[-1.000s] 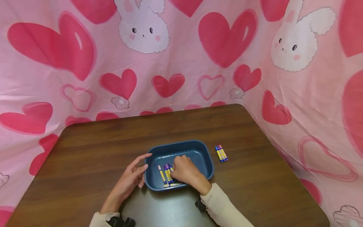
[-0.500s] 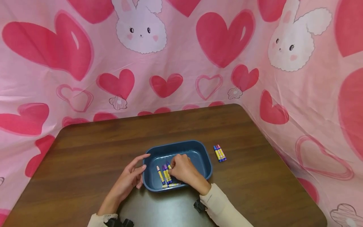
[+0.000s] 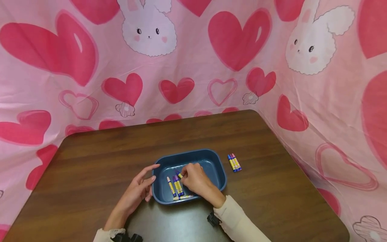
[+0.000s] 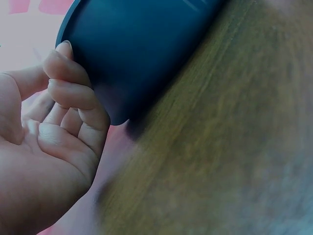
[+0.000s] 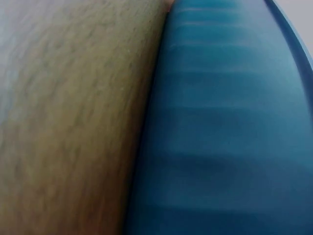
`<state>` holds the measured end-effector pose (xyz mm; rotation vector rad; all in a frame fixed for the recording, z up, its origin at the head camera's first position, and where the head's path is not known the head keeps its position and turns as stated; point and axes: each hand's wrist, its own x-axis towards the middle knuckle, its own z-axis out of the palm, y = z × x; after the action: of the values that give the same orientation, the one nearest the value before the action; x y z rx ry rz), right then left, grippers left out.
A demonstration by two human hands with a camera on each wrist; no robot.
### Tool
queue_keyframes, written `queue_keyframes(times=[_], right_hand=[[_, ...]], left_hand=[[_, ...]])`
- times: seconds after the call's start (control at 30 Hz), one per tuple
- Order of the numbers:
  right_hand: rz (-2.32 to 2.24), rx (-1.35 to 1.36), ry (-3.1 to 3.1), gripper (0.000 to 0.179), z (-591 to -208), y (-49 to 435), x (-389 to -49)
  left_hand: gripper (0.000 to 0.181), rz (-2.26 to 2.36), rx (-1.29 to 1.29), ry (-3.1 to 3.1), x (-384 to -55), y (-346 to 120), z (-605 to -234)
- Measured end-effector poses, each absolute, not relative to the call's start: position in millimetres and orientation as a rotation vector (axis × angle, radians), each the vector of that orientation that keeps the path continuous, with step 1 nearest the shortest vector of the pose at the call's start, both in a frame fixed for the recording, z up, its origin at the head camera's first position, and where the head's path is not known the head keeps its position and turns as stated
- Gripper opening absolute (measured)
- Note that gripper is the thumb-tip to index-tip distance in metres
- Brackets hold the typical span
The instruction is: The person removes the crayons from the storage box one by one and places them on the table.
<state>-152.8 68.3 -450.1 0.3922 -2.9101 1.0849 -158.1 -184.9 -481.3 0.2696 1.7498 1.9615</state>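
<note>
A dark blue tray (image 3: pixel 189 153) stands on the table with several yellow-wrapped crayons inside. At its left end my left hand (image 3: pixel 136 190) holds the rim with thumb and fingers; the left wrist view shows curled fingers (image 4: pixel 78 95) against the outer wall. Reaching over the near side, my right hand (image 3: pixel 198 179) pinches a purple-tipped crayon (image 3: pixel 179 174), partly hidden by the fingers. To its left lie a pair of purple crayons (image 3: pixel 178 186) and a pale pink-tipped crayon (image 3: pixel 171 187). Along the near wall lies a pale-tipped crayon (image 3: pixel 182 197). Only tray wall and table fill the right wrist view.
Right of the tray, three crayons (image 3: pixel 234 163) lie side by side on the brown wooden table (image 3: pixel 115 151). A pink cloth (image 3: pixel 187 43) with hearts and rabbits hangs behind the table and along its right side.
My right hand has shifted the purple-tipped crayon slightly, and it now leans more to the left, apart from the purple pair. My left hand stays at the tray's rim.
</note>
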Motion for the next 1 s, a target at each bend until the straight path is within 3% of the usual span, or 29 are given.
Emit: queue_keyframes(times=[0.4, 1.0], right_hand=[[1.133, 0.372, -2.808, 0.012, -430.9, 83.0, -139.4], [1.061, 0.226, -2.524, 0.009, -412.8, 118.9, -128.7]], left_hand=[[0.05, 2.0, 0.314, 1.715, -156.3, -184.7, -482.7], [0.05, 1.994, 0.293, 1.714, -157.4, -187.1, -482.6]])
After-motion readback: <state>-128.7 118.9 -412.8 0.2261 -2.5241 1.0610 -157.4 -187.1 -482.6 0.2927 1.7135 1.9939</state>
